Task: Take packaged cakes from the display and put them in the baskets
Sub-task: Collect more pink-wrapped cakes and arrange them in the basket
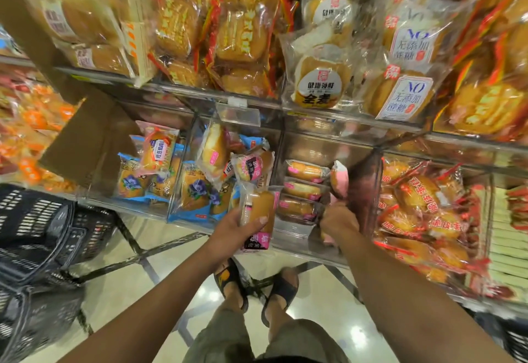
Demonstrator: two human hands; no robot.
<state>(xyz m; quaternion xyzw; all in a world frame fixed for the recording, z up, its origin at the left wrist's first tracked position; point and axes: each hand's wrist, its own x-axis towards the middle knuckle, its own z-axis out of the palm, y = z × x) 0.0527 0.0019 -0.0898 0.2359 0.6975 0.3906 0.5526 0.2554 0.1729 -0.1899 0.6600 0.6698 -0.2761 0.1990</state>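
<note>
Clear-wrapped golden cake with a pink label (258, 214) sits gripped in the left hand (234, 230), just before the clear plastic display bin (288, 231). Right hand (338, 220) curls round a pink packet (340, 180) there; black slatted baskets (37, 237) stand well left.

Pretty clearly a supermarket snack aisle. There's a shelf (200, 90) piled with bagged bread (317, 82) and clear plastic bins (288, 231) below, stuffed with packaged cakes (194, 188). A price-tag holder (238, 114) is clipped on the shelf edge, black shopping baskets (37, 234) sit on the left, and the tiled floor (128, 291) is shiny.
</note>
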